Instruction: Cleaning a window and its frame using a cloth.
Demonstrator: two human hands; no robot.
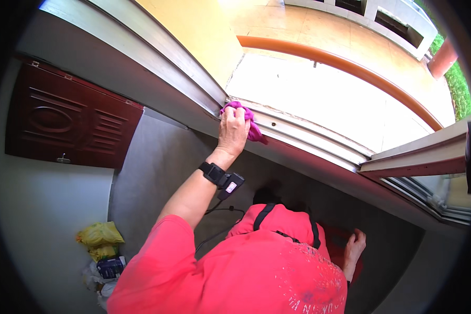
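My left hand (233, 131) presses a bunched purple cloth (255, 131) into the corner of a white metal window track (310, 137), where the sill rail meets the upright frame (172, 51). The fingers are bent over the cloth, and one end of it droops over the inner edge of the sill. A black wrist strap with a small device (223, 180) is on my left forearm. Low on the right, apart from the window, my right hand (354, 249) hangs beside my body with loosely bent fingers and nothing visible in it.
Right of the opening stands a window sash (420, 153). Outside, an orange rail (337, 68) crosses a bright ledge. A dark red panelled door (70, 117) is at left, with yellow plastic bags (100, 235) and a dark package (110, 267) below. A black cable (216, 237) hangs near my left arm.
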